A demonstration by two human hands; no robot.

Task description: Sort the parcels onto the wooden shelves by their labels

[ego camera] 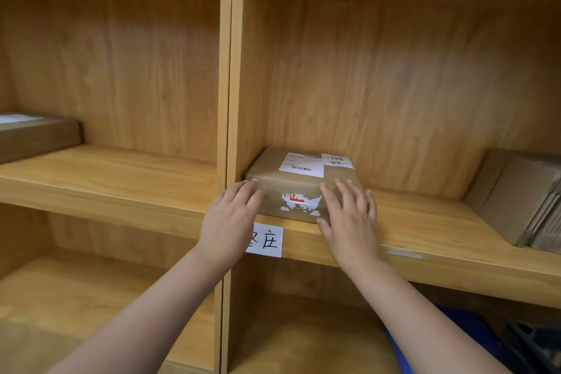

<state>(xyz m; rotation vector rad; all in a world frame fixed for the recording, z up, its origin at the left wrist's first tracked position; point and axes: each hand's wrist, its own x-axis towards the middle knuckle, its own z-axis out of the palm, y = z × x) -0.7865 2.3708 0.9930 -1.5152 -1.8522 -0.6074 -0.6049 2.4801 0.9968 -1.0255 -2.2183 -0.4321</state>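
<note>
A small brown cardboard parcel [299,179] lies on the right wooden shelf [425,222], tight against the divider. It carries a white shipping label, a handwritten white slip and a torn red-and-white sticker on its front. My left hand [230,218] rests flat with spread fingers against the parcel's front left corner. My right hand [349,218] lies flat against its front right face. Neither hand wraps around the box. A white paper label [267,240] with handwritten characters is stuck on the shelf edge below the parcel, partly behind my left hand.
Another brown parcel [33,136] sits at the far left of the left shelf [121,173]. Several cardboard boxes [522,194] lean at the right end of the right shelf. A vertical divider [227,70] splits the two bays. Blue and dark objects [473,334] lie below right.
</note>
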